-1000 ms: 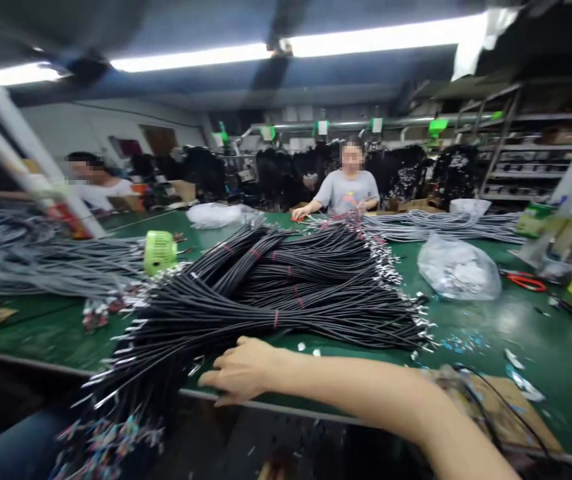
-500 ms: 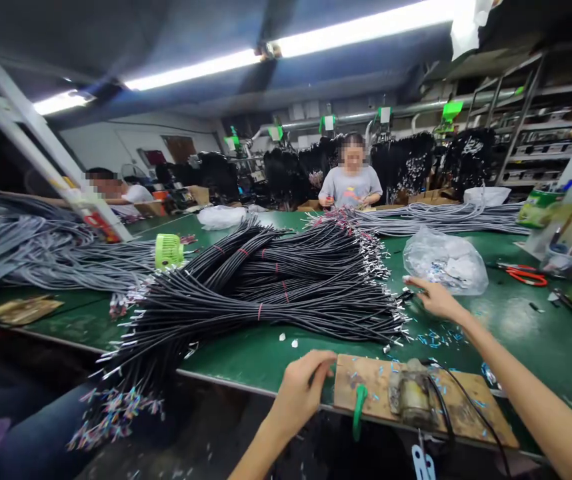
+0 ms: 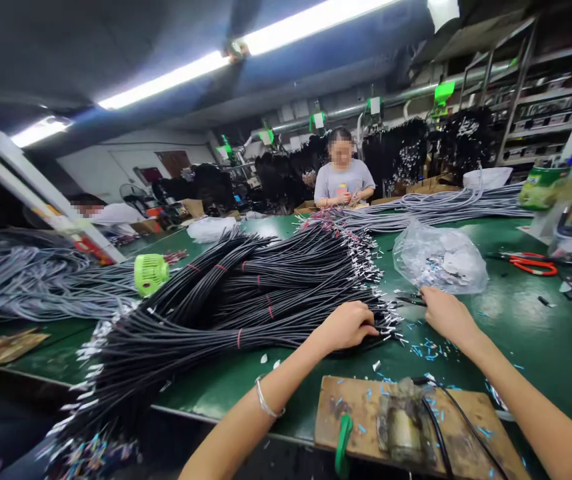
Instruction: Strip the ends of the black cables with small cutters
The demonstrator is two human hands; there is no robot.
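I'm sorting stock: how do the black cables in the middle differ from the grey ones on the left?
The black cables are dark, the grey cables pale. Red ties cinch the black cables; I see none on the grey cables. The left hand is at the black cables' ends; the grey cables lie well away from it. Both are long and thin.
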